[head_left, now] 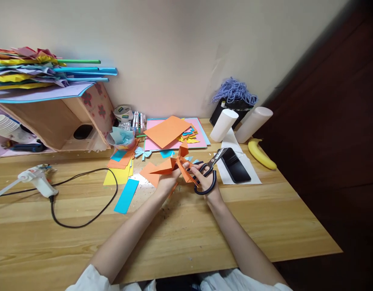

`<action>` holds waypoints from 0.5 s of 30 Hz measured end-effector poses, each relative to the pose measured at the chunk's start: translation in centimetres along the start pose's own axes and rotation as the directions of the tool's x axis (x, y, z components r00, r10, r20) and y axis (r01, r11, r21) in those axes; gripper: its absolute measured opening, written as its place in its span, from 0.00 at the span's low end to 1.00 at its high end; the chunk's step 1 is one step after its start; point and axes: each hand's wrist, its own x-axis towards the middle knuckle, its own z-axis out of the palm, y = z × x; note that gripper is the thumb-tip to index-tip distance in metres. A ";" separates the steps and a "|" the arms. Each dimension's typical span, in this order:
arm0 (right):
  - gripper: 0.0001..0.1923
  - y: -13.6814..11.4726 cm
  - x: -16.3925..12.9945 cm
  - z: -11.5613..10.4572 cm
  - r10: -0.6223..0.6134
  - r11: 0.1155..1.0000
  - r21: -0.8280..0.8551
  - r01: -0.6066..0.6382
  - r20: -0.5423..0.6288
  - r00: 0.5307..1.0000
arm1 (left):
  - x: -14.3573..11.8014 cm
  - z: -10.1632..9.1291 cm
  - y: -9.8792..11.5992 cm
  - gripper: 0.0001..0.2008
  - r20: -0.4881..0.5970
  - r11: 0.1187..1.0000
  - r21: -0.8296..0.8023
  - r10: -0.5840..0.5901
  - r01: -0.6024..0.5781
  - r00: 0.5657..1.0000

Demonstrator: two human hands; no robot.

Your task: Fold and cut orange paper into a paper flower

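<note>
An orange folded-paper piece (165, 166) with several pointed petals is pinched in my left hand (168, 180), just above the table's middle. My right hand (211, 190) has the dark-handled scissors (206, 173) looped over it, their blades pointing away to the upper right. The fingertips of that hand also touch the nearest flap of the orange paper. Fingers and paper partly hide each other, so the exact grip is unclear. Beneath the paper lie flat orange sheets and small scraps. A blue paper strip (126, 197) rests left of my left hand.
A white glue gun (38, 182) with a looped black cable lies at the left. Stacked coloured paper (166, 131) is at the back. Right of my hands are a phone (235, 165), a banana (261, 154) and white rolls (224, 125). A cardboard box (98, 113) stands back left.
</note>
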 end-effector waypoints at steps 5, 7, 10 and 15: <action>0.17 0.1 0.5 -0.3 0.093 0.984 0.153 -0.091 -0.007 0.996 | -0.2 0.3 -0.3 0.10 0.054 0.999 0.039 0.007 -0.009 0.999; 0.19 0.2 0.8 -0.5 0.088 0.985 0.150 -0.087 -0.001 0.996 | -0.2 0.3 -0.3 0.10 0.043 0.999 0.037 0.000 -0.002 0.999; 0.17 0.3 1.1 -0.8 0.050 0.994 0.100 -0.053 0.031 0.998 | -0.2 0.2 -0.3 0.10 0.062 1.000 0.015 0.001 -0.002 0.998; 0.12 0.3 0.8 -1.0 -0.002 0.999 0.038 0.002 0.003 1.000 | -0.2 0.4 -0.1 0.12 0.085 0.999 -0.035 -0.010 0.013 0.996</action>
